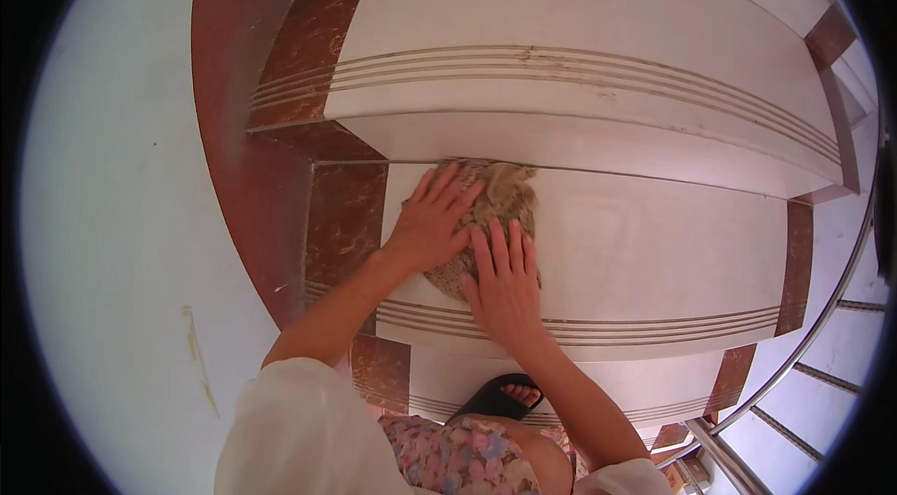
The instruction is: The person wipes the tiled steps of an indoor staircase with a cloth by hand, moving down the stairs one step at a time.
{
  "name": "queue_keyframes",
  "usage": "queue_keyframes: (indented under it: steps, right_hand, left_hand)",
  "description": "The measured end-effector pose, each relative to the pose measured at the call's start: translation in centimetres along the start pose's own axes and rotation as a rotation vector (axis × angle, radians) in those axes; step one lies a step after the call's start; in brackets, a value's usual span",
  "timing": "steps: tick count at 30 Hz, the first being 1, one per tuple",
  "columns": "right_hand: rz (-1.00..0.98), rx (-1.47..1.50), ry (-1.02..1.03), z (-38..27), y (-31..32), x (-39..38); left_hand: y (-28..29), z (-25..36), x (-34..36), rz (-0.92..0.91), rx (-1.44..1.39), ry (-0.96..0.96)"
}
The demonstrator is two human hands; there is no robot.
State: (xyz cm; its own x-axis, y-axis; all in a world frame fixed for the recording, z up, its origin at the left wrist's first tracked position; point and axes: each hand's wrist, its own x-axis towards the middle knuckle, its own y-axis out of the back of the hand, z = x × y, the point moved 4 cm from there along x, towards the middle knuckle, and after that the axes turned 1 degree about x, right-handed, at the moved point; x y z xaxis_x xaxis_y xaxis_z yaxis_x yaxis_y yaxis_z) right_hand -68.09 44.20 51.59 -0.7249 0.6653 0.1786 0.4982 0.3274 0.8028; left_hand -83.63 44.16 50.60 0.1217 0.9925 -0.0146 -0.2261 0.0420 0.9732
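The brown mottled cloth point(509, 200) lies bunched, with no clear long axis, near the left end of the pale step point(663, 247), directly beneath both hands. The left hand point(432, 222), flat with fingers outstretched, rests nearer the red-brown border point(346, 210); the right hand point(507, 282), equally flat, sits nearer the grooved front edge point(654, 331). Neither grips it.

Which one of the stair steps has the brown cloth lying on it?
The middle step, where the left hand and right hand rest on the cloth. The step above shows dark smudges instead; the step below bears the black sandal.
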Motion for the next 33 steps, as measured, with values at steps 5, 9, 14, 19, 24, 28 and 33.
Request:
queue_keyframes:
  steps: [5,9,14,19,24,28,33]
  right_hand:
    - [-0.026,-0.047,0.152,-1.6,-3.0,2.1]
    - [-0.15,-0.061,0.279,-4.8,-4.8,-0.3]
    - [-0.244,-0.067,0.394,-6.6,-5.1,-3.2]
    - [-0.265,0.043,0.37,-6.1,-5.0,-1.5]
    - [-0.297,-0.117,0.389,-5.2,-6.0,1.6]
    - [-0.205,-0.057,0.4,-6.0,-5.9,2.0]
    - [-0.312,-0.067,0.528,-7.4,-6.6,-0.2]
  left_hand:
    - [0.1,-4.1,-8.1,0.176,0.014,0.463]
    - [0.0,-0.5,-14.5,0.213,0.024,0.59]
    - [-1.1,2.5,-18.7,0.228,0.017,0.708]
    - [-0.4,-1.1,-15.1,0.236,0.058,0.677]
    - [1.5,-8.2,-10.8,0.224,0.115,0.56]
    - [2.5,-9.4,-13.5,0.16,0.017,0.608]
    - [1.0,-5.5,-20.2,0.253,-0.025,0.772]
